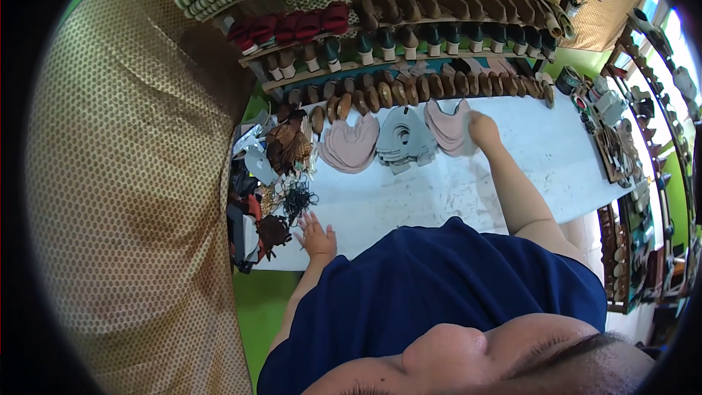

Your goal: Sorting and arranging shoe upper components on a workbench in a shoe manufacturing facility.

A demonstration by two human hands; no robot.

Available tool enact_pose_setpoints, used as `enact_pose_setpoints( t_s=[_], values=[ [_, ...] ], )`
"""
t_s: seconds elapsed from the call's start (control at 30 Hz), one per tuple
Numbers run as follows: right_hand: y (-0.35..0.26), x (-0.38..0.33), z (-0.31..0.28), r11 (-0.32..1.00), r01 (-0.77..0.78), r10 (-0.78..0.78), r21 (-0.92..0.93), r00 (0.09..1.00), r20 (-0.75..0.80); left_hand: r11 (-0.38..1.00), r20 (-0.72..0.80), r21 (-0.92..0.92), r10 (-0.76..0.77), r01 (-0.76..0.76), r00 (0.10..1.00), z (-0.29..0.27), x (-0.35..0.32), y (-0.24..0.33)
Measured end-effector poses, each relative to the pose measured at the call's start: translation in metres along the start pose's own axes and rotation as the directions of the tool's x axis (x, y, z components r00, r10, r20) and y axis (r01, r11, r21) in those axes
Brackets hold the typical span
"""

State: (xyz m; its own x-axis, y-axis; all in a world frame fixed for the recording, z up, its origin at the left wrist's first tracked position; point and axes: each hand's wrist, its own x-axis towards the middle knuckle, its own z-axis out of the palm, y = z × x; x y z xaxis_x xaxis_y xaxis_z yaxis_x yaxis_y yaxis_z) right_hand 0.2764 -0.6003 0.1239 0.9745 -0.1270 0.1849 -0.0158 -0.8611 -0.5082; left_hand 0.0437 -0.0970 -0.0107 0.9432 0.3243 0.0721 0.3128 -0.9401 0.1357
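My right hand (483,132) reaches across the white table (409,205) with its fingers curled at the right edge of a small stack of pink U-shaped shoe-upper pieces (447,130). It appears to pinch that edge; the fingertips are partly hidden. Left of this stack lie layered grey pieces (402,139) with a central opening, and beyond them a larger fanned pile of pink pieces (349,145). Near the front left of the table my left hand (316,238) lies with its fingers spread, holding nothing. Just beyond it sits a tangle of black cord (298,197).
Brown shoe lasts (439,86) line the table's back, with shelves of heeled shoes (409,42) above. Dark leather scraps (289,143) heap up at the left. Tools and small parts (618,146) crowd the right end. A gold patterned curtain (139,175) hangs on the left.
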Motion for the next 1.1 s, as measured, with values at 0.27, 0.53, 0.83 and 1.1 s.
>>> enact_pose_setpoints(
  t_s=[0.27,0.53,0.83,1.1],
  values=[
    [-0.005,0.052,0.041,0.885,0.196,-0.126,-0.422,0.974,0.188,0.993,0.228,-0.064,0.110,-0.098,0.967,0.015,0.006,0.028],
    [0.069,0.011,0.157,0.834,0.466,-0.434,-0.295,0.885,0.169,0.998,0.190,-0.062,0.018,-0.006,0.982,0.014,0.013,0.029],
    [-0.050,0.057,0.171,0.837,0.534,-0.520,0.117,0.844,-0.128,0.998,0.239,-0.056,0.015,-0.002,0.971,0.001,0.018,0.035],
    [-0.182,0.017,0.265,0.424,0.879,-0.897,0.219,0.374,0.236,0.997,0.221,-0.072,0.014,0.002,0.975,0.008,0.016,0.031]
  ],
)
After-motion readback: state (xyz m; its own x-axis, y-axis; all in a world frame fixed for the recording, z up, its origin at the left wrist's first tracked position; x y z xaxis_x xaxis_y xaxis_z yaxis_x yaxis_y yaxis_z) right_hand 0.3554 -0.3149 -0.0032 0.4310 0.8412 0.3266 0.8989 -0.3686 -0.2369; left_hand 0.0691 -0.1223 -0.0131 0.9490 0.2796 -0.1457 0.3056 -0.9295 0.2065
